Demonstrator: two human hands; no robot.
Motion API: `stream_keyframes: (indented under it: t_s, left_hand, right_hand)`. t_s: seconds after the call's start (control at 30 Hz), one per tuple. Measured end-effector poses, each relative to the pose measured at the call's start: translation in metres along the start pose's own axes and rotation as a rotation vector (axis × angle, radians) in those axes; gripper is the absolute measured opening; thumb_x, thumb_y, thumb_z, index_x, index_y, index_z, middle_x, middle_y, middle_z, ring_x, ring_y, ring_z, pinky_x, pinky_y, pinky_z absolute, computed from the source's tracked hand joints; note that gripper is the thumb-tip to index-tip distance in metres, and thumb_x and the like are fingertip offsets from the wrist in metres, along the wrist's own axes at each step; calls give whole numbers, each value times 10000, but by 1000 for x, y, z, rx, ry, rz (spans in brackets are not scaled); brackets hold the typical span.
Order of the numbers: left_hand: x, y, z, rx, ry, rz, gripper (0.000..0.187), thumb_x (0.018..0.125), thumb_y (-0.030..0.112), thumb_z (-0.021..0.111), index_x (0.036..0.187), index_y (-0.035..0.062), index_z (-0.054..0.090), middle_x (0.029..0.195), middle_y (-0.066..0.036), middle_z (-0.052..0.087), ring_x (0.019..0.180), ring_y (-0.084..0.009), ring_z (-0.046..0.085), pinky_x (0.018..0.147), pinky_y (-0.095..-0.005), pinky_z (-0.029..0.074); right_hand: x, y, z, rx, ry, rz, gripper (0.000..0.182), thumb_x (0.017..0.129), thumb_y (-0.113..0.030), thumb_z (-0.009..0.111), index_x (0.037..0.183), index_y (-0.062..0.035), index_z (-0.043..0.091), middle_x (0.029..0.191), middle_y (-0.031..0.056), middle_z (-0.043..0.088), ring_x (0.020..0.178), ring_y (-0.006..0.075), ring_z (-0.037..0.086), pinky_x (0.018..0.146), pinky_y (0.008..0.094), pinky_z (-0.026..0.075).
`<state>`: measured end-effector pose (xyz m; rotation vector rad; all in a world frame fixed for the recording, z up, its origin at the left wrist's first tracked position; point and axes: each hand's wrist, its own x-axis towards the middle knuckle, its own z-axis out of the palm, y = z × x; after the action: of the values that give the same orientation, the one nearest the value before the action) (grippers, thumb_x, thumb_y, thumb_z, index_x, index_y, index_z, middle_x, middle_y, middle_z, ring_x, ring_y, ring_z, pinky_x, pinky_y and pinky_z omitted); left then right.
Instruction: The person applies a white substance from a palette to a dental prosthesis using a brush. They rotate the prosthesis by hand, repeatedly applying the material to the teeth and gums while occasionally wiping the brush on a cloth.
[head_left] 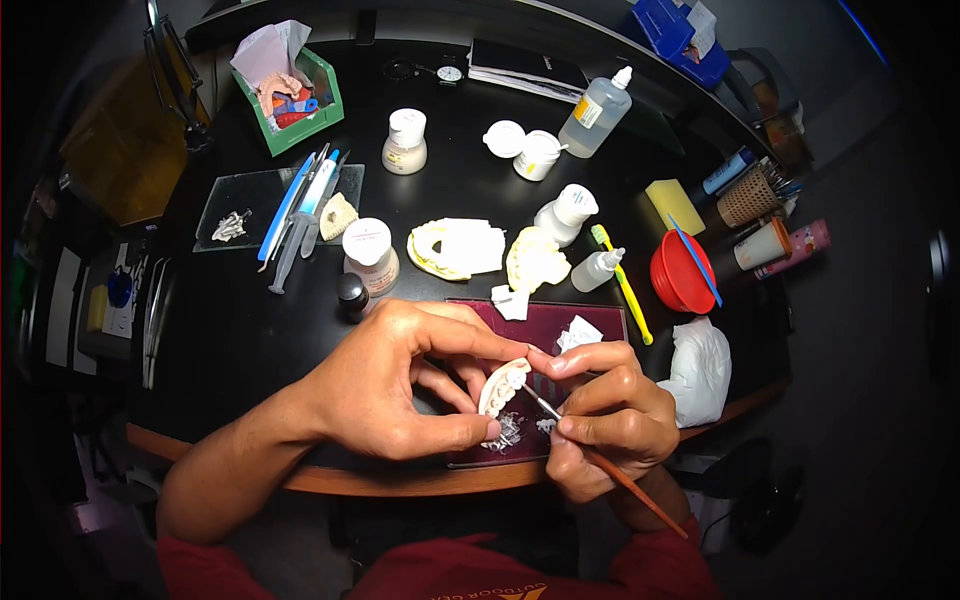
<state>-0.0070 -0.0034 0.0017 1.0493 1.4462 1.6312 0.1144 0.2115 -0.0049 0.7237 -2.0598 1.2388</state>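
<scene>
Model of teeth, cream, curved, plaster-like, seems light, stiff, brittle, best held by its ends: left hand pinches so near the surface's front edge; right hand holds slim brown-handled tool.

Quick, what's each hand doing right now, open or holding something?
Left hand: holding a dental model with its fingertips.
Right hand: closed on a brown-handled brush.
</scene>
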Motion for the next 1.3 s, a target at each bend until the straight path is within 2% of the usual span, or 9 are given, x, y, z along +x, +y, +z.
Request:
stream_keyframes:
  t_s: [0.13, 0.23, 0.43, 0.53, 1.3]
  left_hand:
    - [0, 0, 0, 1, 0, -3, 554, 775, -81, 816, 1312, -65, 679, 1118, -157, 659, 987, -167, 707, 850, -261, 643]
    - [0, 0, 0, -3, 0, -1, 554, 776, -80, 818, 1312, -64, 679, 1117, -158, 659, 985, -167, 707, 850, -263, 643]
    - [0, -3, 0, -4, -2, 15, 556, 778, -81, 815, 1316, -60, 678, 1123, -158, 654, 988, -173, 704, 853, -269, 647]
    - [0, -1, 0, 9, -10, 10, 555, 780, -86, 811, 1317, -58, 677, 1124, -155, 650, 998, -177, 702, 857, -269, 647]
    - [0, -2, -1, 30, -11, 6, 561, 773, -89, 808, 1319, -46, 683, 1140, -161, 659, 1028, -196, 706, 870, -286, 652]
  right_hand:
    - [-1, 2, 0, 15, 11, -6, 221, 654, 98, 716, 830, -15, 645, 793, 85, 618, 998, 375, 716, 789, 442, 613]
    - [-4, 5, -2, -12, -20, -25, 155, 763, 32, 700, 886, -38, 638, 829, 100, 610, 993, 337, 672, 856, 483, 651]
    - [-2, 2, -4, -6, -47, -15, 171, 748, 73, 676, 884, -18, 628, 841, 118, 602, 1001, 345, 662, 859, 512, 665]
    - [-5, 8, -1, 13, -1, -32, 173, 734, 73, 675, 874, -15, 625, 829, 116, 602, 989, 346, 664, 851, 509, 667]
    - [-4, 7, -3, 7, -17, -18, 180, 704, 78, 651, 854, -14, 618, 806, 112, 595, 964, 336, 666, 844, 513, 670]
